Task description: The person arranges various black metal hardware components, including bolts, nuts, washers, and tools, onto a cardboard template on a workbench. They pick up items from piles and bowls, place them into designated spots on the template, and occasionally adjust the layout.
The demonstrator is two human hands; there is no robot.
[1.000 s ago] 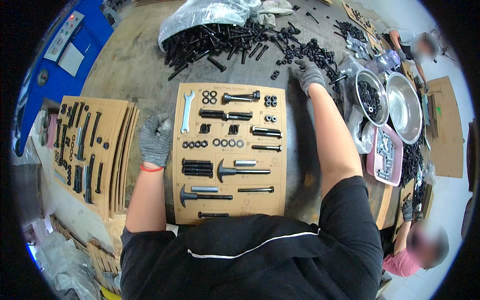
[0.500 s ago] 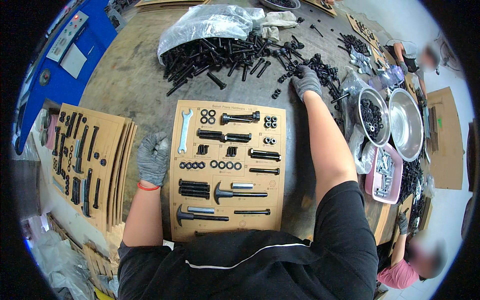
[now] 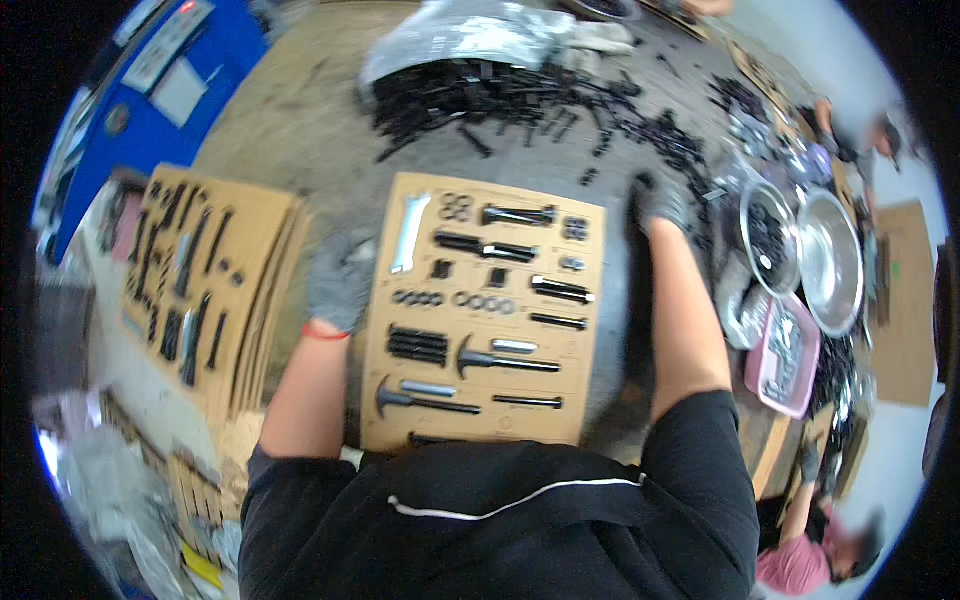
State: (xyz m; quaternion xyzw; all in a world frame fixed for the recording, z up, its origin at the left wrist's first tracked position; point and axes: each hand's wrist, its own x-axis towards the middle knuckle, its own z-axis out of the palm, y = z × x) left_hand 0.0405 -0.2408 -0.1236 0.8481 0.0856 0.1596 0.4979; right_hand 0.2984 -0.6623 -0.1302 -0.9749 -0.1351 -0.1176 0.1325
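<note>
A brown cardboard sheet (image 3: 585, 400) lies in front of me, with black bolts, nuts, washers, two hammer-shaped hooks, silver tubes and an open-ended wrench (image 3: 410, 232) set out on it. My left hand (image 3: 340, 280), in a grey glove, is by the sheet's left edge near the wrench; its fingers are blurred. My right hand (image 3: 664, 200), also gloved in grey, hangs over the table to the right of the sheet's top corner, close to a scatter of loose black nuts and bolts (image 3: 665, 145). Its fingers look bunched together, and whatever they hold is hidden.
At the back, black bolts spill from a clear plastic bag (image 3: 465, 40). Similar filled sheets (image 3: 255, 235) stand stacked at left, below a blue machine (image 3: 150, 90). To the right are metal bowls (image 3: 832, 265) and a pink tub (image 3: 808, 385). Two other people work along the right side.
My right hand has drawn back toward me, away from the pile of black hardware. The whole view has shifted and blurred, and the left hand stays beside the sheet.
</note>
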